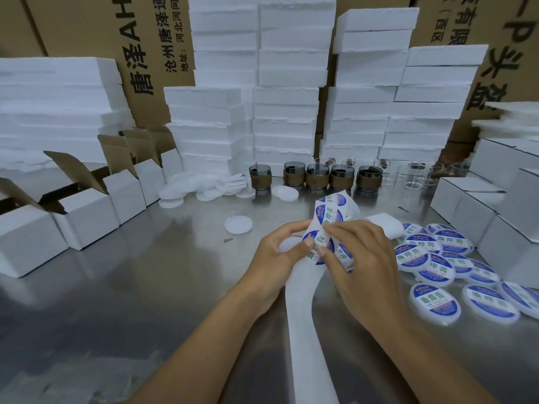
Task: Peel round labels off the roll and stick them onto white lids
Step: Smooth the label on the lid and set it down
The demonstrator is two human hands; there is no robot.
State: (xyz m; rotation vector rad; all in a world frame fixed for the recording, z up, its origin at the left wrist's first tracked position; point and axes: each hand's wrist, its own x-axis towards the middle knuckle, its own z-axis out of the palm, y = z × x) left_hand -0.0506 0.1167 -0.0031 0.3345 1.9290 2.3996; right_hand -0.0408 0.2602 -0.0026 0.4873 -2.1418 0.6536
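Observation:
My left hand [275, 252] grips a white lid [287, 244] over the steel table, its thumb on a round blue-and-white label [316, 247]. My right hand [358, 258] pinches the same label and the label strip [335, 208], which curls up behind my fingers. The strip's bare white backing [306, 316] trails down toward me. Another bare white lid [238, 225] lies flat on the table left of my hands. Several labelled lids [437, 269] lie spread at the right.
A heap of bare white lids [201, 189] sits further back, beside dark jars with brown bands [316, 176] and clear glass jars [414, 177]. Open white cartons [87, 211] line the left; closed white boxes [478, 211] stand at the right. Foam blocks [285, 91] are stacked behind.

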